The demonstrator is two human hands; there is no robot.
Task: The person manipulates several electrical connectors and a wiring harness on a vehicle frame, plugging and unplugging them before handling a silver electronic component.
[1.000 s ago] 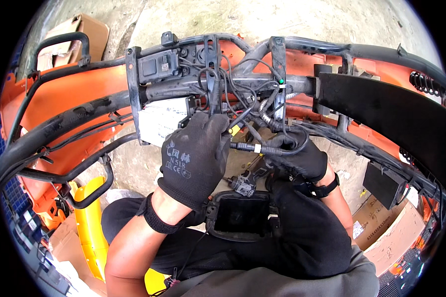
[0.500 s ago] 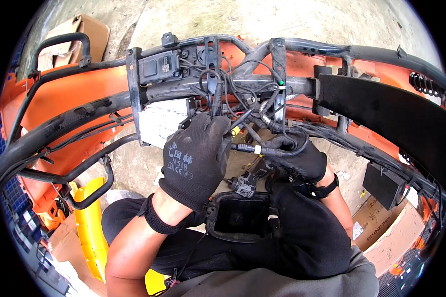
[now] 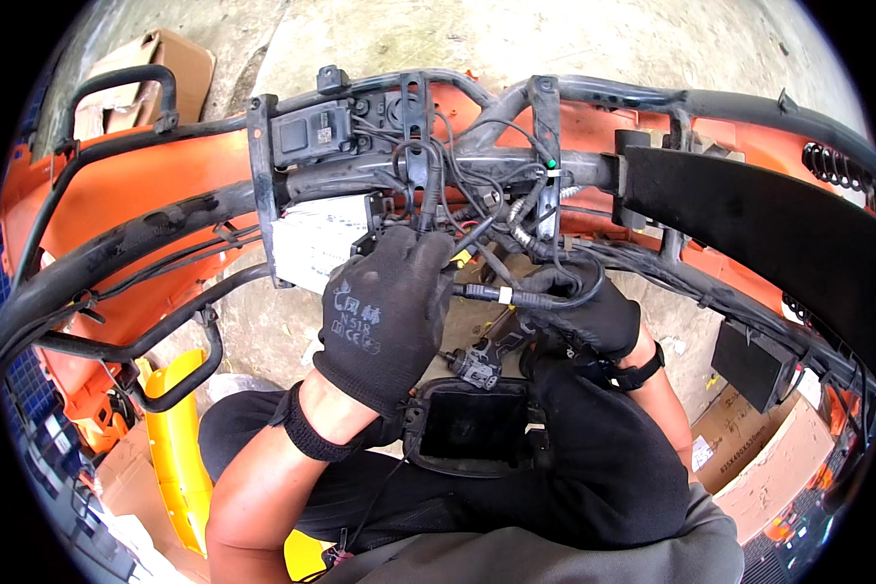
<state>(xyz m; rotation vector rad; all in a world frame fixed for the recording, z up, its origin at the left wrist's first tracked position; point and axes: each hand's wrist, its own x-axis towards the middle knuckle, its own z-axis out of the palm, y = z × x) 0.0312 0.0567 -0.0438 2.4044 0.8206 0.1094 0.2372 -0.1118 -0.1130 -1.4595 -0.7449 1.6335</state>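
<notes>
My left hand (image 3: 384, 311), in a black glove, is closed beside the white-labelled box (image 3: 323, 241) under the frame. Its fingers curl round a black cable (image 3: 430, 195) that drops from the wiring; the fingertips are hidden. My right hand (image 3: 594, 313), also gloved, is closed around a looped black cable with a white band (image 3: 505, 295). That cable's left end reaches my left thumb, and whether it is joined to anything there is hidden. A yellow-marked connector (image 3: 461, 259) lies just above it. More wires and a silver-wrapped cable (image 3: 519, 226) tangle above my hands.
The black tubular frame (image 3: 195, 206) with orange panels (image 3: 180, 161) spans the view. A black power tool (image 3: 487, 360) and an open black case (image 3: 472, 423) are near my legs. Cardboard boxes (image 3: 764, 457), a yellow panel (image 3: 178, 438) and a black seat-like piece (image 3: 749, 209) lie around.
My left hand has shifted very slightly, and the cable above its fingers has moved a little to the right. My right hand stays in place.
</notes>
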